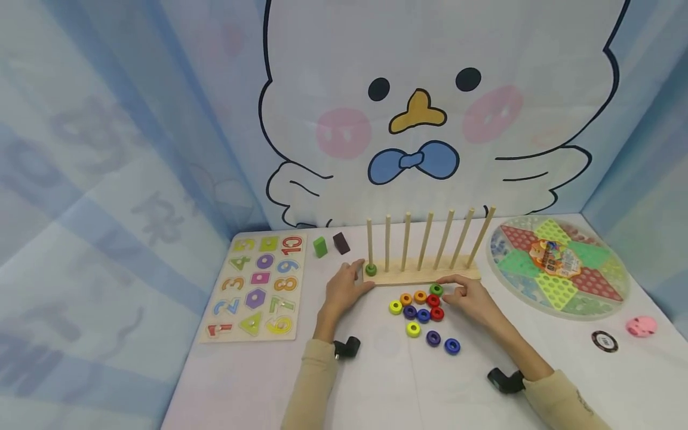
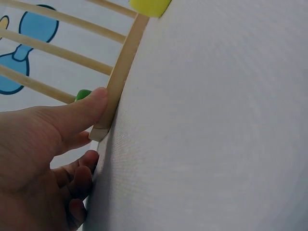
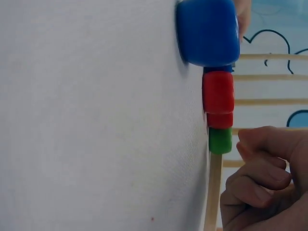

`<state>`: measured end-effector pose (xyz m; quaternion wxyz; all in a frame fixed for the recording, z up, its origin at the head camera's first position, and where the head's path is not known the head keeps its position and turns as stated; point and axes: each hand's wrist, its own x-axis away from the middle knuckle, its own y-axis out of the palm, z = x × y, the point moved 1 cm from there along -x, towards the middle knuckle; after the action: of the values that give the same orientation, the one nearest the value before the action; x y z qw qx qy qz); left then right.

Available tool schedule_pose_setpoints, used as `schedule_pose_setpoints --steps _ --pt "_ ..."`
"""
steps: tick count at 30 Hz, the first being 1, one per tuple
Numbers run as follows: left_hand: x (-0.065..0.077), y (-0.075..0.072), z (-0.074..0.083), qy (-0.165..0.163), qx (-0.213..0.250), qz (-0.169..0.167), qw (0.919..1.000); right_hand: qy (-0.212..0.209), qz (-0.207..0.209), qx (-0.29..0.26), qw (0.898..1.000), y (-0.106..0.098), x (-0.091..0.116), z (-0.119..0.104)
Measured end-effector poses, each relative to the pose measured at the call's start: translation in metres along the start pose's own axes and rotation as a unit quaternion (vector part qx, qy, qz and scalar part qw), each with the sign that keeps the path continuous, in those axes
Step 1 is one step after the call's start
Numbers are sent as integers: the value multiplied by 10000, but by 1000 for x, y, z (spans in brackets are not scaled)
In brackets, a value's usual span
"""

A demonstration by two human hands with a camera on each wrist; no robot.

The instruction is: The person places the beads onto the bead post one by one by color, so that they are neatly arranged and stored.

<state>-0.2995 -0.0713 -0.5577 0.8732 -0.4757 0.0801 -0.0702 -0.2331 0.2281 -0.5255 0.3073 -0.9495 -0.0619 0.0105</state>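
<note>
A wooden peg rack [image 1: 398, 276] with several upright pegs stands at the far side of the table. One green ring [image 1: 371, 270] sits at the foot of its leftmost peg. My left hand [image 1: 343, 291] grips the left end of the rack's base, its thumb [image 2: 96, 102] pressed on the front face. Close to a loose green ring [image 3: 220, 140], my right hand [image 1: 473, 301] reaches in with its index finger extended and the lower fingers curled. Beside that ring lie red rings [image 1: 437, 314], orange rings [image 1: 420, 297], blue rings [image 1: 452, 346], purple rings [image 1: 433, 338] and yellow rings [image 1: 412, 329].
To the left lies a number-and-shape board [image 1: 249, 286]. A green block [image 1: 320, 246] and a dark block [image 1: 341, 243] are behind my left hand. At right are a round checkers board [image 1: 559, 266], a black-and-white chip [image 1: 604, 341] and a pink pig toy [image 1: 641, 326].
</note>
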Motion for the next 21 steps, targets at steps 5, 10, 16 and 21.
schedule_pose_setpoints --steps 5,10,16,21 --pt "0 -1 2 -17 4 -2 10000 10 -68 194 9998 4 -8 5" --pt "1 -2 3 -19 23 -36 10000 72 37 692 9976 8 -9 9" --pt "0 -3 3 -58 -2 -38 10000 -94 510 1115 9924 8 -8 3" --pt "2 -4 4 -78 88 -66 9999 -430 1084 1245 9853 8 -3 -35"
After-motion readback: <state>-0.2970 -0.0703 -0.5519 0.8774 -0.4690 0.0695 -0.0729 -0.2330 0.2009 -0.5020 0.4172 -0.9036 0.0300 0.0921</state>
